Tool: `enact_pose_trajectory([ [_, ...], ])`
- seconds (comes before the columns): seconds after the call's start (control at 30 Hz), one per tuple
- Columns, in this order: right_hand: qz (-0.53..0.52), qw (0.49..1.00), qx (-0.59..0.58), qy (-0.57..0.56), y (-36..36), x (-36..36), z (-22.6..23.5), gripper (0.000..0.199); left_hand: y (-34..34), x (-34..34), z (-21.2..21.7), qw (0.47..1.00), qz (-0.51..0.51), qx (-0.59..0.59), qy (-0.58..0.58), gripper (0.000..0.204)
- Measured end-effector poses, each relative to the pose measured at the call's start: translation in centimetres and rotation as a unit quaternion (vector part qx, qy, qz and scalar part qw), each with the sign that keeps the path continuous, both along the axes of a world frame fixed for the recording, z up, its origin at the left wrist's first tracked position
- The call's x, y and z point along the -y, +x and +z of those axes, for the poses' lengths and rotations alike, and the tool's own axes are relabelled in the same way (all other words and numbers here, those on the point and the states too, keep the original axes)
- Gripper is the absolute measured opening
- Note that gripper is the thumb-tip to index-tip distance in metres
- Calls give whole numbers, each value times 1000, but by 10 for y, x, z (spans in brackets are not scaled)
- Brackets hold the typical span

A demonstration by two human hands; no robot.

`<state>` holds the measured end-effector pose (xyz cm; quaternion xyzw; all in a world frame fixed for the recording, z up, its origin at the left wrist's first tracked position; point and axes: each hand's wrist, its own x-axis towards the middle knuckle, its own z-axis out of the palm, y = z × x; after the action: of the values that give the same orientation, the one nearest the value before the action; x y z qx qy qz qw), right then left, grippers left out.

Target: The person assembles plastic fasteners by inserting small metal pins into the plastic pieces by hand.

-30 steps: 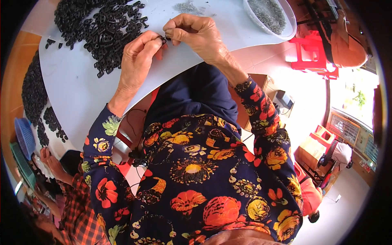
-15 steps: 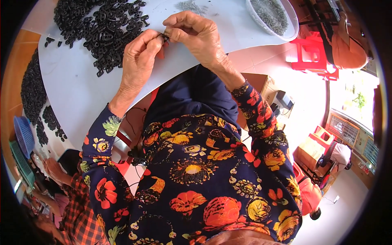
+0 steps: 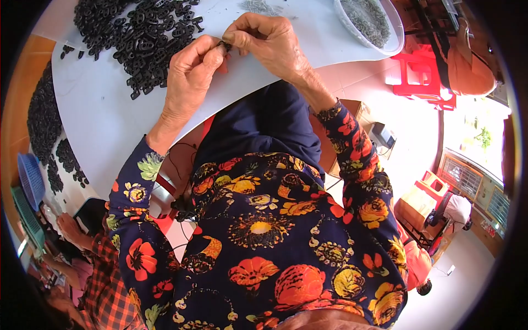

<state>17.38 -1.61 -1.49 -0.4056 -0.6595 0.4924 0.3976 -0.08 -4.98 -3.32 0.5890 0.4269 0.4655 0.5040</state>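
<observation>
- Fingertips [image 3: 215, 50] of both hands pinch one small black part [image 3: 224, 45] between them above the white table [image 3: 99, 115].
- Left hand [image 3: 190, 77] and right hand [image 3: 272, 41] meet at it; the black parts heap [image 3: 137, 33] lies just left.

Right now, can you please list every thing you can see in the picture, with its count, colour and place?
small part: one, dark, pinched between both hands
pile of parts: many, black, table top left
table: one, white, upper half
bowl: one, clear, grey pieces inside, table top right
stool: one, red, floor at right
basket: one, blue, far left
other person: one, red checked sleeve, lower left
left hand: on the part
right hand: on the part
</observation>
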Motion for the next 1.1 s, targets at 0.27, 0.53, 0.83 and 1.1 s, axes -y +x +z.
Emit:
enact_pose_trajectory([
  [0.27,-95,994,34,49,-17,9,-2,19,3,1,3,999,20,13,29,14],
  [0.53,-25,998,-38,-49,-3,-2,-1,18,-1,-1,-3,1000,6,15,22,18],
  [0.83,-68,998,-6,11,-10,8,-9,18,0,-1,-1,1000,6,16,14,17],
  [1.1,-67,995,-59,-33,-18,5,-10,23,0,-2,-6,997,7,71,20,21],
])
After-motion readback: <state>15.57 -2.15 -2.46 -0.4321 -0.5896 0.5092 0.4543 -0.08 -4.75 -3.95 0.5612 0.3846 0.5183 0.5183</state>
